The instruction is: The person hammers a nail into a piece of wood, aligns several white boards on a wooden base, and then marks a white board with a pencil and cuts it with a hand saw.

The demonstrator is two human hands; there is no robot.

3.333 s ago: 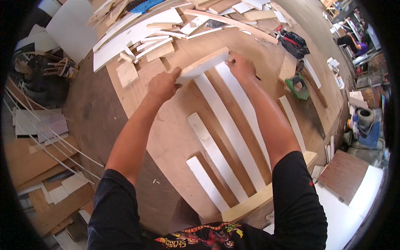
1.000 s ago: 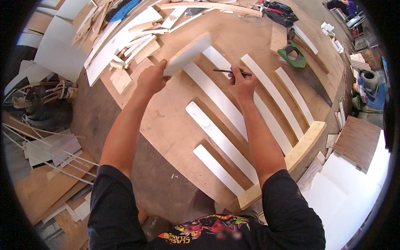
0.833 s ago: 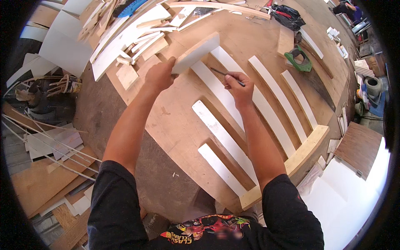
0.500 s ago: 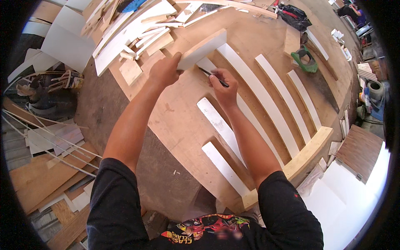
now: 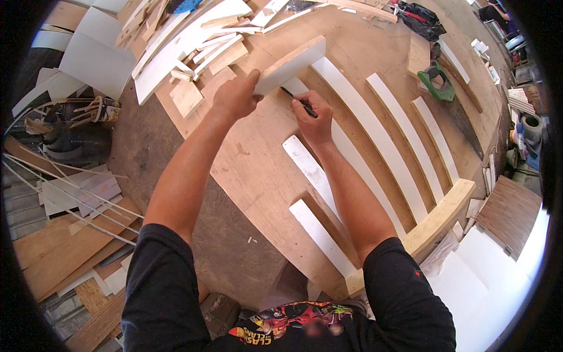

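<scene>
My left hand (image 5: 236, 97) grips the near end of a wooden board (image 5: 297, 66) with a white face, which stands on edge across the far ends of white slats. In my right hand (image 5: 316, 120) is a slim black pen (image 5: 309, 110), its tip pointing up and left beside the board's lower edge, at the end of one white slat (image 5: 358, 155). Whether the tip touches the slat I cannot tell. Several white slats, such as a long one (image 5: 375, 138), run side by side toward a pale wooden crosspiece (image 5: 440, 212) at the near right.
A brown worktable (image 5: 243, 164) lies under the slats. Offcuts (image 5: 220, 50) are heaped at its far left. At the far right sit a green-framed tool (image 5: 437, 85) and a black plastic bag (image 5: 419, 20). Sheets and scrap boards (image 5: 70, 249) cover the floor at left.
The pen in my right hand has shifted slightly left and tilted flatter, its tip now nearer the board. My left hand still grips the board. The whole view has shifted slightly.
</scene>
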